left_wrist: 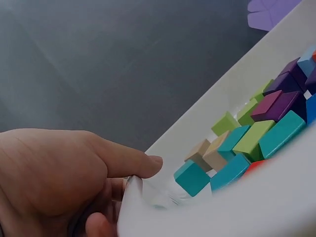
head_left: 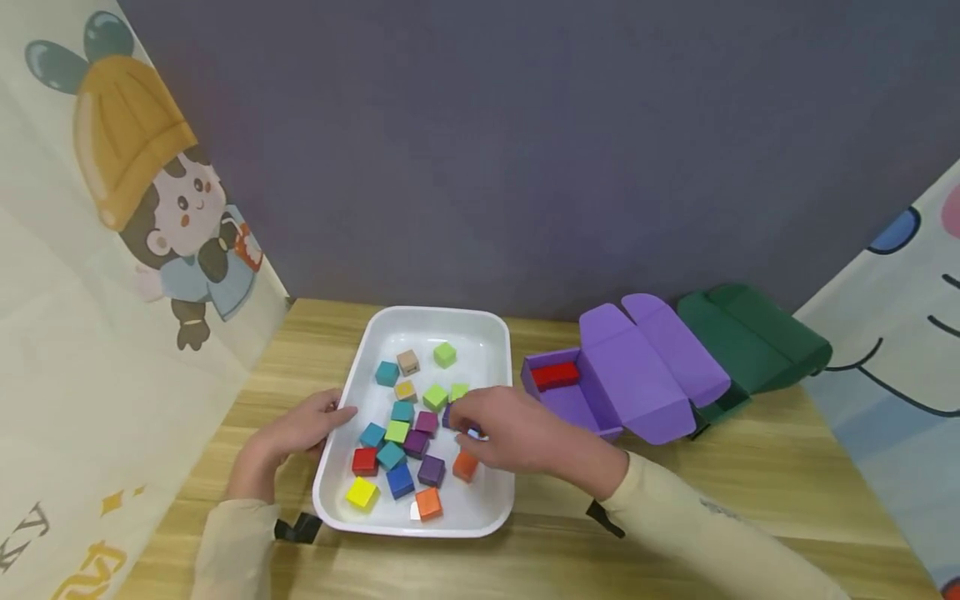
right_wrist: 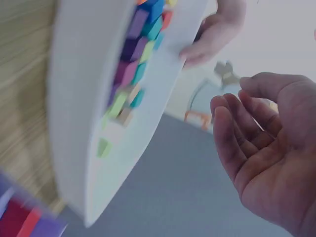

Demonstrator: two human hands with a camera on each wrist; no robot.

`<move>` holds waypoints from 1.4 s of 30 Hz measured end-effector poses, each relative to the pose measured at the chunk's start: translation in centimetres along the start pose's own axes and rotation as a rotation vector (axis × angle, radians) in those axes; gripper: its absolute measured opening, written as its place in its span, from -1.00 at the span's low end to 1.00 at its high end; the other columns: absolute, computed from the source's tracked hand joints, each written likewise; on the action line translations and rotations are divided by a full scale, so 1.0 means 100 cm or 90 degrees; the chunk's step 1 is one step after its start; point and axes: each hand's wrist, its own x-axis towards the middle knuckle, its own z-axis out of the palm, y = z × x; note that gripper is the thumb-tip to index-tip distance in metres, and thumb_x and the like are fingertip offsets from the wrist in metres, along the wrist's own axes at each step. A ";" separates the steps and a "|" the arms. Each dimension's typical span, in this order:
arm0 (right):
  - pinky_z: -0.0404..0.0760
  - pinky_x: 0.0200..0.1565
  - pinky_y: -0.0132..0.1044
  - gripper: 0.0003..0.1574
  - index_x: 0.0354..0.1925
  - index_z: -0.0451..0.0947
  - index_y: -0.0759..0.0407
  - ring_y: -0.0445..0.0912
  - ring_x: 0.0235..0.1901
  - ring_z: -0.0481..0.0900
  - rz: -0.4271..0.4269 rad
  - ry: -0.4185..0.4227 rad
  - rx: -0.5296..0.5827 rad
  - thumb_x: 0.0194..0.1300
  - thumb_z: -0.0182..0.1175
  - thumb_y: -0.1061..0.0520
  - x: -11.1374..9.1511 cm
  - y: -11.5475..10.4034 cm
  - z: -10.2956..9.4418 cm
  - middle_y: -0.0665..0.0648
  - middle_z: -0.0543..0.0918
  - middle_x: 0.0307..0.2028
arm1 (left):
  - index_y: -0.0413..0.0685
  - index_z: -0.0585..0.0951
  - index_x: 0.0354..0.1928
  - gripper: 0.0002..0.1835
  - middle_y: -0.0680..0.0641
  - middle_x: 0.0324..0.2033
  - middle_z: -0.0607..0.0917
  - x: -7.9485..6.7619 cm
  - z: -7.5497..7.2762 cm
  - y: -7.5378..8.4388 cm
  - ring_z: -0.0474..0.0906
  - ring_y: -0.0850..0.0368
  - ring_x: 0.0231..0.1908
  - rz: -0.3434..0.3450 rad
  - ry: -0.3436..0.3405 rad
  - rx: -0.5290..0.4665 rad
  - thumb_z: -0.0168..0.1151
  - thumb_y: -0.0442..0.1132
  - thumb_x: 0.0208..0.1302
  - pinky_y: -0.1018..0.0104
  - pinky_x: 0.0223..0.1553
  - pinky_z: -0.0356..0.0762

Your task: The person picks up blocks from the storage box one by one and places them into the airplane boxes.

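Cartoon figure (head_left: 183, 196), seemingly cloth backdrop (head_left: 525, 158)

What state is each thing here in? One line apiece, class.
White rectangular tray: uncovered, partly filled.
Multicoloured cubes: loose, some touching.
Purple rectangular box: open, red contents inside.
Dark-green flap-lidded box: open, partly hidden.
Left hand: gripping tray rim.
Right hand: above cubes, apparently empty.

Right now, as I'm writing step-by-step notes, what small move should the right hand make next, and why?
Probably reach the right hand to the red cube in the white tray: that hand looks empty, the left hand grips the tray, and the open purple box holds red pieces.
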 end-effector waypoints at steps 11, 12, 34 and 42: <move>0.44 -0.29 -0.56 -0.86 -0.14 0.61 -0.03 -0.31 -0.38 0.44 -0.058 -0.184 -0.008 0.31 0.27 0.05 0.082 -0.046 0.034 -0.20 0.55 -0.34 | -0.29 0.35 -0.08 -0.71 -0.13 -0.49 0.44 -0.014 -0.003 0.001 0.40 0.07 -0.62 0.025 -0.005 0.005 -0.05 -0.13 0.53 0.16 -0.55 0.53; 0.43 -0.29 -0.56 -0.86 -0.15 0.60 -0.03 -0.30 -0.37 0.43 -0.063 -0.192 -0.018 0.31 0.27 0.04 0.088 -0.049 0.036 -0.19 0.55 -0.34 | -0.30 0.35 -0.08 -0.72 -0.13 -0.50 0.42 -0.016 -0.004 0.003 0.38 0.07 -0.61 0.027 -0.005 0.009 -0.06 -0.15 0.52 0.16 -0.55 0.53; 0.43 -0.23 -0.49 -0.57 0.07 0.59 -0.23 -0.27 -0.30 0.43 -0.024 -0.260 -0.046 0.25 0.34 0.08 0.127 -0.049 0.085 -0.18 0.56 -0.19 | -0.28 0.32 -0.05 -0.79 -0.12 -0.45 0.41 -0.019 -0.007 0.020 0.39 0.07 -0.56 0.050 -0.018 0.045 -0.09 -0.22 0.53 0.20 -0.52 0.51; 0.42 -0.36 -0.47 -0.75 -0.14 0.63 -0.19 -0.26 -0.38 0.42 -0.040 -0.243 -0.098 0.20 0.37 0.08 0.132 -0.045 0.102 -0.17 0.52 -0.38 | -0.28 0.33 -0.09 -0.82 -0.12 -0.47 0.42 -0.021 -0.002 0.016 0.43 0.05 -0.59 0.044 -0.014 0.037 -0.08 -0.25 0.52 0.20 -0.56 0.52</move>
